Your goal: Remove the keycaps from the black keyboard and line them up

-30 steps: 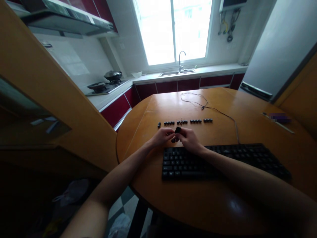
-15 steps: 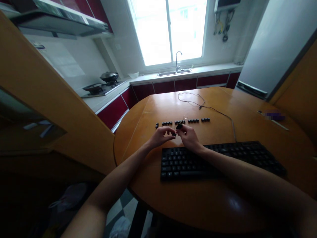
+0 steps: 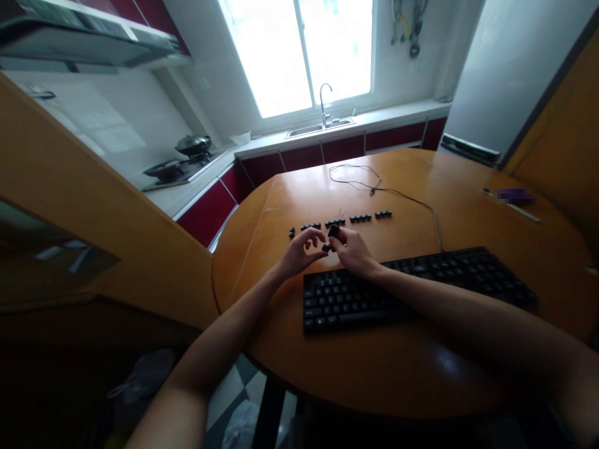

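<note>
My left hand [image 3: 300, 252] is closed, its thumb and fingertips pinching a small black keycap [image 3: 326, 247]. Close beside it, my right hand [image 3: 354, 251] grips a keycap puller with a black handle [image 3: 334, 231]; thin wires [image 3: 342, 214] stick up from it. Both hands are over the table, just past the upper left of a black keyboard [image 3: 365, 302]. The right forearm crosses above the keyboard and hides part of its keys. Beyond the fingers, several black keycaps [image 3: 360, 218] stand in short groups along a row, partly covered by my hands.
The round wooden table [image 3: 281, 368] carries the keyboard's cable [image 3: 407, 197], looped toward the far side. A purple item [image 3: 517, 196] and a thin white stick [image 3: 525, 214] lie at the right. Past the table are a sink [image 3: 306, 131], a stove with pans [image 3: 194, 145] and a fridge [image 3: 496, 81].
The whole view has shifted, so the room appears further up and left. My left fingers have spread a little around the keycap, and the puller has turned slightly in my right hand.
</note>
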`<state>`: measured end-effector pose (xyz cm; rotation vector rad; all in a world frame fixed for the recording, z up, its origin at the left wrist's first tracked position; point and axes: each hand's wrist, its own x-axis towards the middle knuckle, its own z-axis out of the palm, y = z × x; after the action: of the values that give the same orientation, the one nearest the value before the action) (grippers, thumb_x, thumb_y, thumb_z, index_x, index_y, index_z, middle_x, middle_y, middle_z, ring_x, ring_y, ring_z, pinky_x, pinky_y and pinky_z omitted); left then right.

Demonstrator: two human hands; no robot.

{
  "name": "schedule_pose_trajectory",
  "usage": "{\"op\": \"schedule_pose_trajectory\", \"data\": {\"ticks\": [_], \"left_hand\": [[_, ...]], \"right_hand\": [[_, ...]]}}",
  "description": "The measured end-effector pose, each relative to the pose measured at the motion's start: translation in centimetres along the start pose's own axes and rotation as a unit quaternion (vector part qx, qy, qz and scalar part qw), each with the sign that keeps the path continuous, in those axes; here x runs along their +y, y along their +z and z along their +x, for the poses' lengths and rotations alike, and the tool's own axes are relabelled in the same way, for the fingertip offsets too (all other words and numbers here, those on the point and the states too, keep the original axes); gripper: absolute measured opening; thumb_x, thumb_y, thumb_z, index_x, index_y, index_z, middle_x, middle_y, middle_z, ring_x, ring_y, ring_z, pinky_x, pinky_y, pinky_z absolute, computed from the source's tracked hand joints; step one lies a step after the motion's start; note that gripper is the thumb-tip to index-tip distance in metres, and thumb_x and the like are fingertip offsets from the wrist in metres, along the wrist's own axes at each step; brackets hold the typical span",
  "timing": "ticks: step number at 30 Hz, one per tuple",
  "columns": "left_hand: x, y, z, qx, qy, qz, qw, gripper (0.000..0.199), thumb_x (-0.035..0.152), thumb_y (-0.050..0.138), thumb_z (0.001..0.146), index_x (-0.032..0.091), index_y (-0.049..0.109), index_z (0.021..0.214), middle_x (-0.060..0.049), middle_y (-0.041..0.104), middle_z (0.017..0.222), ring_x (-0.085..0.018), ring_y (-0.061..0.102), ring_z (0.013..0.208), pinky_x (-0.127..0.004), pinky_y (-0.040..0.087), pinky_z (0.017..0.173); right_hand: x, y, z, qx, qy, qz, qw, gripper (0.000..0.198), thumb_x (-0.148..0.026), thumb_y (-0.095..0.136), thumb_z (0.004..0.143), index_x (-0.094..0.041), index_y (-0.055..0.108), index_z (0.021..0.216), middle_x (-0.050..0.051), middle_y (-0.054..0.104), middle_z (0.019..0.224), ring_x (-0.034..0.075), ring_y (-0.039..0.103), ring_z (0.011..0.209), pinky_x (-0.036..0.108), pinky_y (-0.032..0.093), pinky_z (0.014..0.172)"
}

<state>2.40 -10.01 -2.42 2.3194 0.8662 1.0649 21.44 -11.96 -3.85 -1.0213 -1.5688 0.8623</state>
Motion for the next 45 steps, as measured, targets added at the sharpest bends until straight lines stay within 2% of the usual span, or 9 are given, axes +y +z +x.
{"op": "schedule_pose_trajectory", "data": {"ticks": [3,9,18,22,25,28,33,40,45], "left_hand": [[0.2,-0.2,0.0,-0.014,0.027,0.035,0.999,0.029,0.039,0.077,0.084,0.021,0.069,0.105,-0.007,0.063,0.103,-0.016,0.057,0.083,-0.028,0.046,0.068],[1.1,-0.4,0.0,-0.039,0.04,0.059,0.997,0.019,0.037,0.073,0.087,0.023,0.075,0.1,-0.008,0.062,0.102,-0.021,0.059,0.1,-0.039,0.05,0.092],[-0.2,0.0,0.1,-0.066,-0.015,-0.062,0.996,0.027,0.044,0.078,0.082,0.02,0.076,0.096,-0.007,0.061,0.099,-0.018,0.056,0.09,-0.028,0.045,0.068],[-1.2,-0.2,0.3,-0.019,-0.064,-0.104,0.992,0.031,0.047,0.077,0.081,0.019,0.076,0.094,-0.007,0.06,0.101,-0.017,0.057,0.088,-0.026,0.045,0.065],[-2.4,-1.7,0.4,0.075,-0.101,-0.015,0.992,0.028,0.043,0.079,0.08,0.02,0.077,0.095,-0.006,0.06,0.096,-0.018,0.056,0.088,-0.029,0.046,0.071],[-4.2,-3.6,0.3,0.144,-0.124,0.126,0.974,0.02,0.034,0.083,0.076,0.023,0.08,0.093,-0.003,0.057,0.091,-0.019,0.055,0.092,-0.034,0.046,0.087],[-7.1,-4.5,-0.2,0.117,-0.192,0.22,0.949,0.019,0.029,0.086,0.069,0.026,0.081,0.087,-0.004,0.057,0.097,-0.022,0.053,0.1,-0.038,0.043,0.097],[-8.4,-3.6,-0.5,0.115,-0.197,0.24,0.944,0.021,0.035,0.086,0.068,0.027,0.082,0.087,-0.005,0.057,0.099,-0.024,0.051,0.102,-0.039,0.044,0.097],[-8.5,-3.8,-0.6,0.125,-0.192,0.257,0.939,0.039,0.034,0.088,0.065,0.026,0.079,0.102,-0.005,0.056,0.103,-0.026,0.05,0.103,-0.039,0.043,0.098]], "right_hand": [[-0.1,-0.1,-0.1,0.007,0.008,-0.001,1.0,0.013,-0.026,0.056,0.09,-0.018,0.065,0.083,0.005,0.072,0.076,0.02,0.068,0.072,0.026,0.048,0.062],[-0.3,-0.2,-0.2,0.003,0.022,-0.002,1.0,0.014,-0.024,0.057,0.088,-0.018,0.064,0.077,0.005,0.071,0.072,0.019,0.068,0.067,0.025,0.046,0.058],[-0.4,-0.3,-0.3,-0.019,0.01,-0.024,0.999,0.017,-0.02,0.055,0.089,-0.019,0.064,0.074,0.004,0.071,0.071,0.017,0.066,0.066,0.025,0.044,0.059],[-0.2,-0.4,-0.3,-0.032,0.026,-0.028,0.999,0.019,-0.019,0.054,0.089,-0.018,0.065,0.074,0.004,0.072,0.07,0.017,0.066,0.064,0.026,0.045,0.061],[-0.1,-0.3,-0.2,-0.035,0.035,-0.026,0.998,0.019,-0.019,0.054,0.089,-0.018,0.063,0.072,0.004,0.073,0.069,0.016,0.066,0.062,0.026,0.046,0.061],[-0.1,-0.3,-0.3,-0.035,0.034,-0.034,0.998,0.019,-0.019,0.054,0.089,-0.019,0.062,0.071,0.004,0.073,0.069,0.016,0.065,0.061,0.026,0.045,0.06],[0.0,-0.4,-0.3,-0.037,0.033,-0.035,0.998,0.018,-0.021,0.055,0.089,-0.019,0.062,0.073,0.004,0.073,0.07,0.016,0.065,0.061,0.026,0.045,0.061],[-0.1,-0.4,-0.3,-0.041,0.038,-0.043,0.998,0.02,-0.022,0.055,0.09,-0.018,0.063,0.072,0.005,0.074,0.071,0.017,0.066,0.063,0.026,0.045,0.06],[0.0,-0.3,-0.4,-0.042,0.033,-0.039,0.998,0.02,-0.023,0.054,0.09,-0.019,0.062,0.072,0.005,0.073,0.07,0.017,0.066,0.063,0.026,0.045,0.06]]}}
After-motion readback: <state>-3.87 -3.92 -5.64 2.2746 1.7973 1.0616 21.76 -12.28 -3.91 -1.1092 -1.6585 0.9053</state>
